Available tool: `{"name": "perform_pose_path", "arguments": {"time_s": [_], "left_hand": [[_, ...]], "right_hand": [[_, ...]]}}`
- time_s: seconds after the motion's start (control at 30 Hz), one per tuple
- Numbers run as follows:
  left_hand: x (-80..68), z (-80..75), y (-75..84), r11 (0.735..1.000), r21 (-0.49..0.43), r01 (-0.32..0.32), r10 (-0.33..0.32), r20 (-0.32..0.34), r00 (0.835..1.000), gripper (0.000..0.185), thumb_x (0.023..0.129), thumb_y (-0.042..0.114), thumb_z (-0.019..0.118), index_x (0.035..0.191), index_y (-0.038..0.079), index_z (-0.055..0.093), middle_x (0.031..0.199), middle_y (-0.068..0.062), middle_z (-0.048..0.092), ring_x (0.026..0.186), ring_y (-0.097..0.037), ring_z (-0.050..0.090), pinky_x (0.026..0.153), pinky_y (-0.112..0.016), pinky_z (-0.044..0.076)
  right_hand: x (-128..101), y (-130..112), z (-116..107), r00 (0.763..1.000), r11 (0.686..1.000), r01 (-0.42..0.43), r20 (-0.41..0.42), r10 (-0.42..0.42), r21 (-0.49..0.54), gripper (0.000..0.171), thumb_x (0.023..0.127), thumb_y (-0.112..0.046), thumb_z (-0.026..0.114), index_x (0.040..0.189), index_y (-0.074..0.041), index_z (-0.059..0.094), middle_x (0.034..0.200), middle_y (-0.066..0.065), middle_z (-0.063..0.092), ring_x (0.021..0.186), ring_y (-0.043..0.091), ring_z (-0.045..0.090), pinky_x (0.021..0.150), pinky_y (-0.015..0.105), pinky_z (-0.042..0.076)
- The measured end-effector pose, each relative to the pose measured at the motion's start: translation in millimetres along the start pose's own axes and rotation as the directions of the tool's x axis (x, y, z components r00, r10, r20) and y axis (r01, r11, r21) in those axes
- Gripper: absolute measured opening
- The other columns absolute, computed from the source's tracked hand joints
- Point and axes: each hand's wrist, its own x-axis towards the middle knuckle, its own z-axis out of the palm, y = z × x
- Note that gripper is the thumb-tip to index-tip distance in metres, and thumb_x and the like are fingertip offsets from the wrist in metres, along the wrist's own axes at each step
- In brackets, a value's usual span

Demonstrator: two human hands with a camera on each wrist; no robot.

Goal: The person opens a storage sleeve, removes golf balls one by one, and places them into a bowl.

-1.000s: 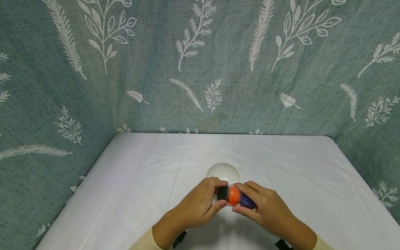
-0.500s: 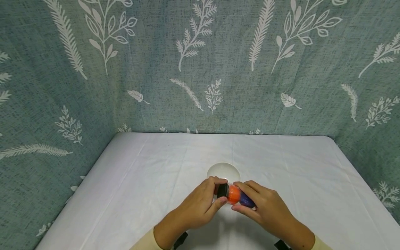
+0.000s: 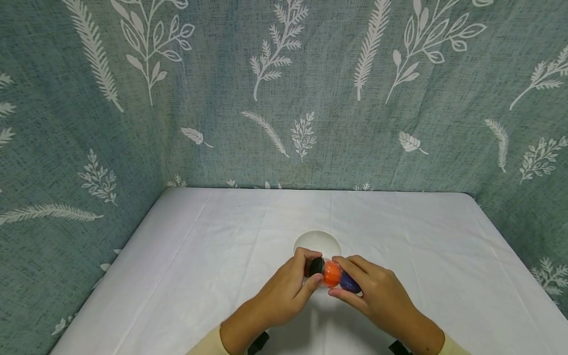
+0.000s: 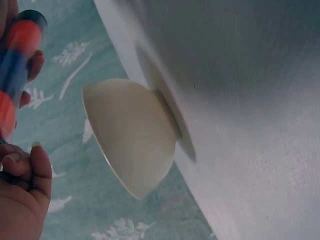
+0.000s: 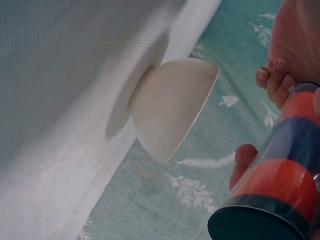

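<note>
Head view: both hands meet low at centre over a white tablecloth (image 3: 186,276), holding one small clear tube (image 3: 334,276) sideways between them, just in front of a white bowl (image 3: 317,241). The left hand (image 3: 284,293) has its thumb and fingers curled on the tube's black cap (image 3: 316,267) at the left end. The right hand (image 3: 377,293) pinches the other end, fingers wrapped over the dark blue ball (image 3: 348,283); an orange ball (image 3: 331,274) shows in the gap between the hands. Tube is off the cloth, held near the bowl's near rim, whether touching it cannot be told. Cream sleeves at both wrists. Teal curtain (image 3: 284,88) with white leaf print behind and on both sides. Left wrist view: bowl (image 4: 131,136) stands on the cloth (image 4: 250,100), foot down; tube (image 4: 17,65) blurred at the left edge, orange and blue inside, fingertips (image 4: 27,172) of the hand curled below it. Right wrist view: same bowl (image 5: 172,105) on the cloth (image 5: 60,90); tube (image 5: 272,185) close up with black cap (image 5: 250,225) nearest the lens, orange, dark blue, orange stacked inside, fingers (image 5: 245,162) gripping its side.
</note>
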Motion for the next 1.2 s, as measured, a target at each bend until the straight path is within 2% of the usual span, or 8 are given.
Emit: {"name": "perform_pose_path", "arguments": {"time_s": [0.3,0.6,0.87,1.2], "left_hand": [[0.4,1.8,1.6,0.998,-0.052,0.042,-0.042,-0.008,0.999,0.035,0.109,0.03,0.041,0.136,0.008,0.036,0.098,0.006,0.054,0.084,-0.004,0.051,0.075,-0.019,0.048],[1.8,6.1,1.0,0.991,-0.113,0.069,-0.072,-0.023,0.997,0.03,0.109,0.028,0.04,0.132,0.009,0.037,0.085,0.008,0.049,0.072,-0.002,0.046,0.065,-0.018,0.044],[1.4,7.5,1.9,0.984,-0.14,0.106,-0.111,-0.027,0.993,0.028,0.109,0.029,0.04,0.13,0.01,0.036,0.084,0.006,0.049,0.072,-0.003,0.045,0.066,-0.018,0.043],[1.3,8.8,5.6,0.975,-0.171,0.144,-0.152,-0.03,0.988,0.027,0.11,0.03,0.038,0.13,0.012,0.036,0.084,0.006,0.048,0.071,-0.004,0.045,0.065,-0.019,0.043]], "right_hand": [[-0.1,-0.1,1.3,1.0,1.0,-0.004,0.007,0.004,-0.025,0.059,0.09,-0.057,0.064,0.124,-0.009,0.069,0.099,0.0,0.07,0.076,0.007,0.066,0.063,0.022,0.057],[-0.5,1.2,4.0,0.999,0.999,0.02,-0.034,-0.022,-0.044,0.059,0.093,-0.059,0.056,0.123,-0.01,0.07,0.098,0.0,0.07,0.075,0.009,0.067,0.062,0.024,0.057],[-1.0,2.3,6.0,0.999,0.999,0.02,-0.024,-0.022,-0.048,0.058,0.09,-0.057,0.064,0.122,-0.01,0.07,0.098,-0.001,0.07,0.076,0.01,0.068,0.062,0.025,0.057],[-0.9,3.5,6.6,1.0,0.997,0.017,-0.013,-0.018,-0.072,0.059,0.089,-0.058,0.065,0.122,-0.01,0.071,0.097,0.001,0.071,0.075,0.012,0.069,0.063,0.027,0.058]]}}
